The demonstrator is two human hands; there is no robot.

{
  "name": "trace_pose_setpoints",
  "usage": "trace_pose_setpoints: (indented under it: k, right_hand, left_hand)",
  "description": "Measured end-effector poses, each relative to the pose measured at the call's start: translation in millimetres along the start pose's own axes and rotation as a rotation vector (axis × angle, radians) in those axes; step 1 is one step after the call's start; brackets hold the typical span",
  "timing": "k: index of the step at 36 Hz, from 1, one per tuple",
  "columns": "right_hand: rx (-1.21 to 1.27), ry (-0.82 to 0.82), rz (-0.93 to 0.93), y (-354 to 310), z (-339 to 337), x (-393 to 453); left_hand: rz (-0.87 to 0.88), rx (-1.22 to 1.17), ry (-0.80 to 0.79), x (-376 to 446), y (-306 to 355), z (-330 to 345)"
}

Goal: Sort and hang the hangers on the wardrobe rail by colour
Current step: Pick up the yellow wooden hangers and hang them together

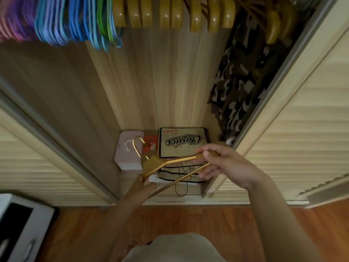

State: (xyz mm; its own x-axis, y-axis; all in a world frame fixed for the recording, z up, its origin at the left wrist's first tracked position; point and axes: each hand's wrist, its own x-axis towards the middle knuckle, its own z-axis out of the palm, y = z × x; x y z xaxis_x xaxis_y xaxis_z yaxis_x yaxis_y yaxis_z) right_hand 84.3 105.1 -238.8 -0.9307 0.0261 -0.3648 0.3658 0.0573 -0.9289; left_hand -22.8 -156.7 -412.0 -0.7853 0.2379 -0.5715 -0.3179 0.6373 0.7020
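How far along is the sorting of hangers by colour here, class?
Done: pink hangers, blue hangers, green ones and wooden hangers already hang grouped. In hand: the left hand and right hand hold one wooden hanger low in the wardrobe. Left: hanging it with the wooden group.

Bare forearms — pale beige garment (175, 248) below
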Motion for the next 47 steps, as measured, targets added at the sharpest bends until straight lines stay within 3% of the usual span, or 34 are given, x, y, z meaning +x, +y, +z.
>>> trace_pose_setpoints:
  k: [4,11,14,16,18,21,25,28,31,35,38,42,47]
  right_hand:
    - [0.004,-0.032,-0.058,-7.7,-9.8,-4.3]
    - [0.233,-0.041,-0.038,9.8,-35.2,-11.0]
    - [0.42,0.187,0.035,23.0,-30.4,-0.4]
    - [0.376,0.433,0.086,34.8,-22.8,4.4]
    - [0.285,0.535,0.116,44.1,-14.6,6.1]
    - [0.175,0.466,0.184,51.2,-1.6,5.3]
    - [-0.017,0.27,0.232,53.3,15.4,2.9]
    - [-0.083,0.123,0.176,51.9,28.3,-1.4]
    - [-0.058,-0.009,0.096,48.7,40.0,-7.4]
    - [-0.155,-0.058,0.04,53.4,46.1,-10.1]
    - [-0.258,0.023,-0.01,55.1,49.3,-9.2]
    - [-0.693,0.236,-0.182,54.1,58.9,-7.8]
    - [-0.772,0.498,-0.145,61.4,54.7,-4.4]
  left_hand:
    - [0.062,0.05,0.141,-0.9,0.7,-7.6]
    - [0.105,0.098,0.132,-32.2,-2.1,-17.7]
    - [0.069,0.025,0.146,-39.3,-1.3,-16.9]
    - [0.038,-0.035,0.152,-40.2,2.0,-12.1]
    - [0.03,-0.054,0.162,-41.1,7.1,-7.2]
    - [0.053,-0.182,0.098,-41.4,14.5,0.2]
    - [0.0,-0.678,-0.137,-55.4,41.0,14.9]
    - [0.022,-0.924,-0.224,-63.6,62.3,25.5]
    - [0.036,-0.997,-0.204,-70.1,79.1,32.6]
    - [-0.067,-1.126,-0.086,-76.1,94.4,39.4]
    - [-0.081,-1.125,-0.053,-73.6,91.3,45.3]
    - [-0.021,-1.083,-0.13,-79.2,92.9,56.3]
    - [0.12,-0.629,-0.197,-91.0,110.1,63.3]
